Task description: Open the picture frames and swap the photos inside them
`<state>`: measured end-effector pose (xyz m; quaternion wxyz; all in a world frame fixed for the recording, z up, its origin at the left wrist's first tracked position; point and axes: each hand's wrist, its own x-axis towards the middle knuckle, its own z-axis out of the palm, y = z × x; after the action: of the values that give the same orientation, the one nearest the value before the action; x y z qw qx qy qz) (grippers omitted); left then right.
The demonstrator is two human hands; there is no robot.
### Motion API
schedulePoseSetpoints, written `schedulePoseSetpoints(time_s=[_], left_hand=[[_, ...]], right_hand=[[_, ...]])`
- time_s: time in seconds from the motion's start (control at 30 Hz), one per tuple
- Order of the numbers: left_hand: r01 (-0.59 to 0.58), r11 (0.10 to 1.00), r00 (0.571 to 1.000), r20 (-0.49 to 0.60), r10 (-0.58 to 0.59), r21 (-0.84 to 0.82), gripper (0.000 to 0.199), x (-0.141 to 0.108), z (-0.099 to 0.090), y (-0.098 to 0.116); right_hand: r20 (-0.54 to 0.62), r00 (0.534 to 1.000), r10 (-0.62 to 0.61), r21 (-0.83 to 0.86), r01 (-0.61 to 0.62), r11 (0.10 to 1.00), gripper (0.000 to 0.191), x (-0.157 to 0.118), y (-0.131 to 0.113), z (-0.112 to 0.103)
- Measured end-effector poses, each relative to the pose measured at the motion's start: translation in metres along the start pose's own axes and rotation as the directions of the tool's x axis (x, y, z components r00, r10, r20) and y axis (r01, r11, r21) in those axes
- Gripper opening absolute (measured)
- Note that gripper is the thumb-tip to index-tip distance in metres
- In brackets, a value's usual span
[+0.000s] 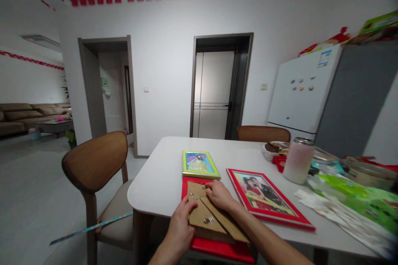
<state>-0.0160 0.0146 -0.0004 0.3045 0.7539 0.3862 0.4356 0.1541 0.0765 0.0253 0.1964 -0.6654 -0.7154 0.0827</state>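
Observation:
A brown backing board (202, 215) with metal clips and a stand flap lies at a slant over a red frame (185, 188) at the table's near edge. My left hand (182, 223) grips the board's left edge, thumb on top. My right hand (219, 194) is at the board's top edge near a small metal clip, its fingers bent together; what they pinch, if anything, is hidden. Just beyond stands or lies a yellow-green framed picture (200, 164). To the right lies a red framed picture (267, 196), face up.
On the white table (155, 174), a pink bottle (298, 161), green packaging (357, 198), a white cloth (329, 211) and food containers crowd the right side. Wooden chairs stand at the left (99, 161) and the far side (263, 133).

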Motion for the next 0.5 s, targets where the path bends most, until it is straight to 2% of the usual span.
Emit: schedulePoseSetpoints(time_s=[0.13,0.3,0.5], left_hand=[[-0.027,0.999,0.999,-0.023,0.026,-0.028,0.047,0.001,0.001,0.006],[-0.035,0.998,0.997,-0.063,0.032,-0.051,0.045,0.001,0.005,0.003],[-0.011,0.998,0.991,-0.130,0.018,0.057,0.039,0.001,0.006,-0.009]], right_hand=[[0.004,0.998,0.058,-0.040,-0.058,0.997,0.034,0.013,0.002,0.011],[0.044,0.996,0.080,-0.046,-0.078,0.996,0.033,0.014,0.009,0.011],[0.027,0.997,0.072,-0.012,-0.072,0.997,0.039,0.015,0.007,0.012]])
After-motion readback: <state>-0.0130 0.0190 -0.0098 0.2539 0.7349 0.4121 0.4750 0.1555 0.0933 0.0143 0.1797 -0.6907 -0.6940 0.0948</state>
